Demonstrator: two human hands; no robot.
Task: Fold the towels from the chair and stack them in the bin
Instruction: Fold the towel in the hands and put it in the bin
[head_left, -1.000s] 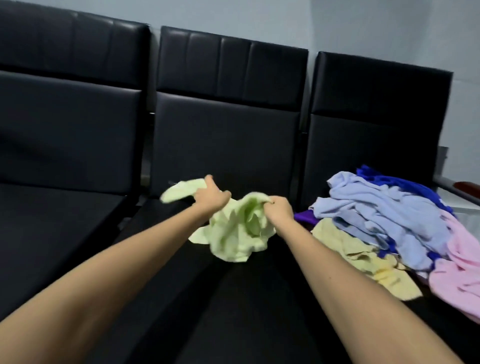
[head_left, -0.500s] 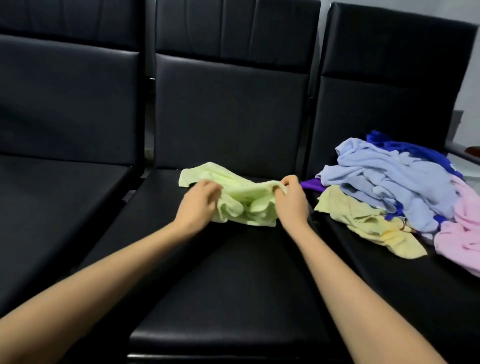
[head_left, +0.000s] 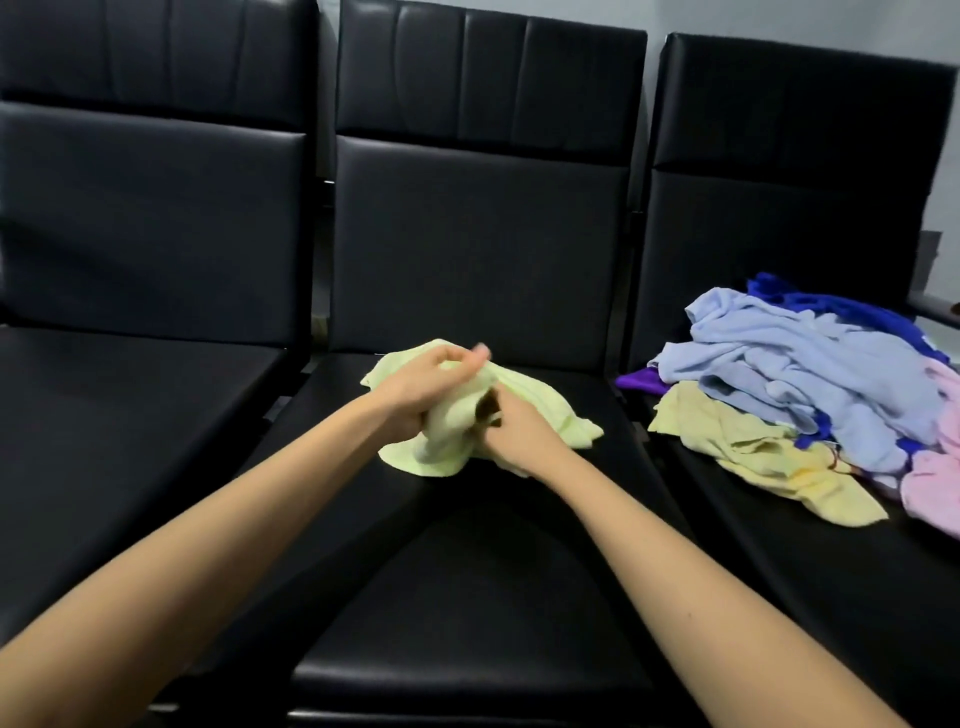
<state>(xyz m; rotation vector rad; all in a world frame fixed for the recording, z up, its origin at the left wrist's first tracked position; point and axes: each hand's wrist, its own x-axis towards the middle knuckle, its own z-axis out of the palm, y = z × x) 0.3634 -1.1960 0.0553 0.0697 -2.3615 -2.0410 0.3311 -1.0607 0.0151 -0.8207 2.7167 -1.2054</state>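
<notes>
A crumpled light green towel (head_left: 545, 410) lies on the seat of the middle black chair (head_left: 467, 597). My left hand (head_left: 421, 389) grips the towel's upper left part, fingers curled into the cloth. My right hand (head_left: 511, 431) holds the bunched middle of the same towel, its fingers partly hidden in the folds. On the right chair's seat (head_left: 779, 545) sits a loose pile of towels (head_left: 810, 384): light blue on top, dark blue behind, yellow in front, pink at the right, a purple edge at the left. No bin is in view.
Three black padded chairs stand side by side against a pale wall. The left chair's seat (head_left: 130, 415) holds nothing. A dark armrest (head_left: 935, 314) shows at the far right behind the pile.
The green towel came down from mid-air onto the middle seat. My hands moved closer together and bunched the cloth between them.
</notes>
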